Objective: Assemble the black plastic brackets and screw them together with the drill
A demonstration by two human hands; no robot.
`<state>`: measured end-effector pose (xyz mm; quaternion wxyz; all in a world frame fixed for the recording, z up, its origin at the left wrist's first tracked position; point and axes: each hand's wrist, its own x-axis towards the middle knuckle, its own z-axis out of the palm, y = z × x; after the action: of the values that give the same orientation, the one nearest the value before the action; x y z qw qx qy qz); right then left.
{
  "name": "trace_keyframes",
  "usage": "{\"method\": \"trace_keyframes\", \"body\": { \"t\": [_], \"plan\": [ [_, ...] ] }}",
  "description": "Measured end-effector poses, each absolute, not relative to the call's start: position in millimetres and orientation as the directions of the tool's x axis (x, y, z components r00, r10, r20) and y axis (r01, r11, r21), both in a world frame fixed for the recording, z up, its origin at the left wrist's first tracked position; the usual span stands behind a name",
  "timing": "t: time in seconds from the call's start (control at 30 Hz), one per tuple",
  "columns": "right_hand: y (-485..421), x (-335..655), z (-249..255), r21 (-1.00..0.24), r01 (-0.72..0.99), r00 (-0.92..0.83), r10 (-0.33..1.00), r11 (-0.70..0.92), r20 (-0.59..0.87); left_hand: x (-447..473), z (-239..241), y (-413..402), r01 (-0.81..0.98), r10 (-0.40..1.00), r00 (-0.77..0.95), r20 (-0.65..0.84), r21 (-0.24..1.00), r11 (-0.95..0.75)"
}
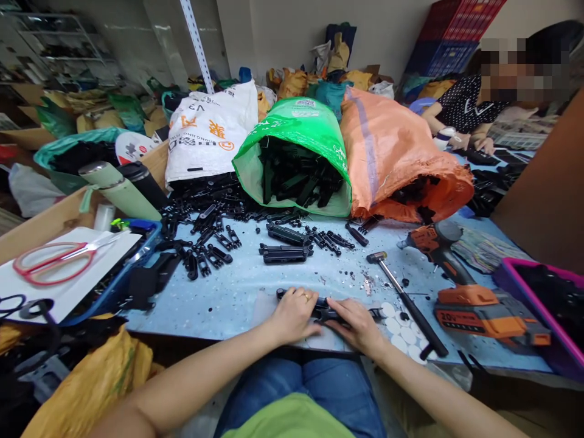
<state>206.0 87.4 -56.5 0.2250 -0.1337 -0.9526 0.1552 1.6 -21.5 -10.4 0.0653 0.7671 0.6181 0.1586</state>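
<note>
Both of my hands grip a long black plastic part low over the front edge of the blue table. My left hand is wrapped round its left portion, with a ring on one finger. My right hand closes on its right portion, thumb and fingers bent. The fingers hide much of the part. Just beyond the hands lie several similar black parts. Right of my right hand are white round discs and a small hammer lying with its head away from me.
An orange cordless drill and a pink-rimmed bin are at right. White, green and orange sacks stand behind. Red scissors and a green flask are at left. A co-worker sits far right.
</note>
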Motion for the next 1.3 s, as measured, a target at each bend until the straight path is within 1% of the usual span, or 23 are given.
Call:
{"method": "trace_keyframes", "body": {
  "t": [0.1, 0.2, 0.3, 0.4, 0.43, 0.5, 0.53, 0.57, 0.6, 0.67, 0.7, 0.73, 0.77, 0.8, 0.87, 0.93, 0.97, 1.03, 1.07, 1.13, 1.17, 1.2, 1.3],
  "plan": [
    [90, 206, -55, -0.295, 0.213, -0.889, 0.310, 0.931, 0.338, 12, -14, -13, 0.918, 0.986, 0.118, 0.115, 0.365, -0.153],
    [97, 206, -43, -0.251, 0.159, -0.935, 0.228, 0.955, 0.271, 11, -15, -18, 0.913, 0.985, 0.110, 0.135, 0.378, -0.154],
    [104, 208, -31, -0.187, 0.124, -0.964, 0.163, 0.974, 0.209, 4, -12, -25, 0.931, 0.970, 0.194, 0.145, 0.286, -0.229],
    [110, 210, -26, -0.046, 0.233, -0.948, 0.237, 0.971, 0.211, -7, -10, -24, 0.944, 0.948, 0.284, 0.146, 0.128, -0.303],
    [112, 210, -25, -0.012, 0.275, -0.935, 0.270, 0.961, 0.229, -11, -9, -21, 0.946, 0.944, 0.296, 0.144, 0.095, -0.311],
    [114, 209, -17, -0.004, 0.292, -0.924, 0.283, 0.957, 0.257, -19, -3, -17, 0.947, 0.942, 0.294, 0.163, 0.082, -0.310],
    [114, 207, -9, -0.032, 0.262, -0.928, 0.261, 0.964, 0.266, -21, 2, -16, 0.946, 0.939, 0.280, 0.201, 0.107, -0.305],
    [112, 205, 2, -0.091, 0.203, -0.933, 0.220, 0.975, 0.283, -22, 9, -17, 0.939, 0.931, 0.258, 0.257, 0.160, -0.304],
    [108, 203, 15, -0.180, 0.121, -0.934, 0.174, 0.976, 0.312, -19, 17, -20, 0.916, 0.915, 0.232, 0.329, 0.243, -0.320],
    [93, 195, 41, -0.423, -0.095, -0.910, 0.094, 0.901, 0.405, -7, 35, -31, 0.790, 0.859, 0.157, 0.487, 0.460, -0.405],
    [82, 189, 51, -0.545, -0.217, -0.881, 0.079, 0.810, 0.467, 2, 43, -37, 0.687, 0.824, 0.108, 0.557, 0.557, -0.466],
    [70, 181, 56, -0.642, -0.318, -0.841, 0.105, 0.698, 0.531, 12, 49, -42, 0.589, 0.786, 0.042, 0.617, 0.620, -0.518],
    [58, 172, 57, -0.707, -0.386, -0.793, 0.179, 0.592, 0.583, 23, 53, -46, 0.520, 0.740, -0.036, 0.672, 0.645, -0.560],
    [47, 161, 52, -0.747, -0.421, -0.732, 0.294, 0.514, 0.615, 32, 54, -49, 0.487, 0.679, -0.114, 0.725, 0.636, -0.598],
    [33, 136, 31, -0.772, -0.435, -0.558, 0.534, 0.463, 0.635, 43, 49, -48, 0.523, 0.543, -0.224, 0.809, 0.570, -0.634],
    [35, 111, 5, -0.788, -0.384, -0.441, 0.654, 0.481, 0.615, 40, 37, -42, 0.631, 0.489, -0.201, 0.849, 0.494, -0.598],
    [43, 100, -6, -0.802, -0.327, -0.442, 0.669, 0.499, 0.597, 33, 30, -39, 0.698, 0.507, -0.153, 0.849, 0.455, -0.552],
    [74, 83, -21, -0.802, -0.156, -0.527, 0.638, 0.577, 0.562, 14, 15, -32, 0.840, 0.599, -0.042, 0.800, 0.352, -0.412],
    [95, 76, -24, -0.776, -0.040, -0.582, 0.616, 0.630, 0.530, 3, 8, -29, 0.900, 0.656, 0.002, 0.755, 0.284, -0.330],
    [145, 66, -23, -0.668, 0.184, -0.653, 0.598, 0.721, 0.464, -16, -6, -20, 0.974, 0.775, 0.044, 0.631, 0.147, -0.174],
    [172, 62, -21, -0.623, 0.332, -0.647, 0.652, 0.708, 0.396, -25, -12, -14, 0.990, 0.830, 0.044, 0.555, 0.089, -0.112],
    [199, 58, -19, -0.606, 0.413, -0.619, 0.698, 0.680, 0.360, -32, -18, -6, 0.997, 0.871, 0.034, 0.489, 0.041, -0.062],
    [269, 41, -16, -0.581, 0.570, -0.526, 0.801, 0.582, 0.286, -48, -29, 21, 0.999, 0.921, -0.007, 0.389, -0.036, 0.023]
  ]
}}
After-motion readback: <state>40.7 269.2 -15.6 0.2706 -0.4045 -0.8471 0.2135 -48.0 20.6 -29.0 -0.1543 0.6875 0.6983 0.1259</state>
